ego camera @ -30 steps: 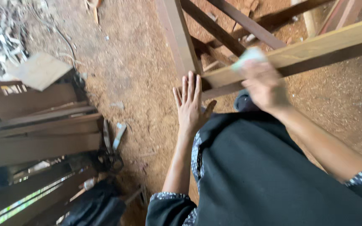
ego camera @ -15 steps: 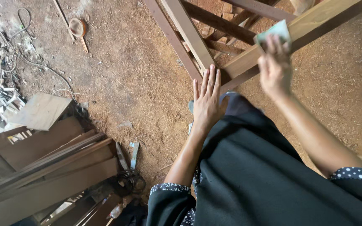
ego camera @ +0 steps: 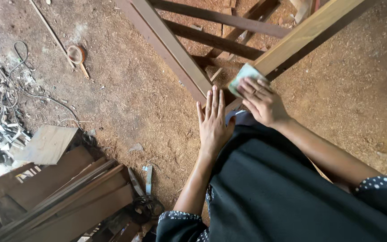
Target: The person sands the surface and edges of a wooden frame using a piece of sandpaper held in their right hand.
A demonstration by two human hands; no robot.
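Observation:
A light wooden rail of a frame runs from the top right down to the middle. My right hand presses a pale green piece of sandpaper flat against the lower end of that rail. Flat beside it, my left hand rests with straight, spread fingers at the near corner of the frame, where a dark brown rail meets the light one. Black cloth covers my lap below both hands.
Dark cross bars of the frame lie over a sawdust-covered floor. Dark planks and a board are stacked at lower left. Wires and scrap lie at the left edge, a small round tool further up.
My right hand has slid the sandpaper down the light rail toward me. The view has swung, so the frame sits more to the middle. My left hand stays flat at the corner.

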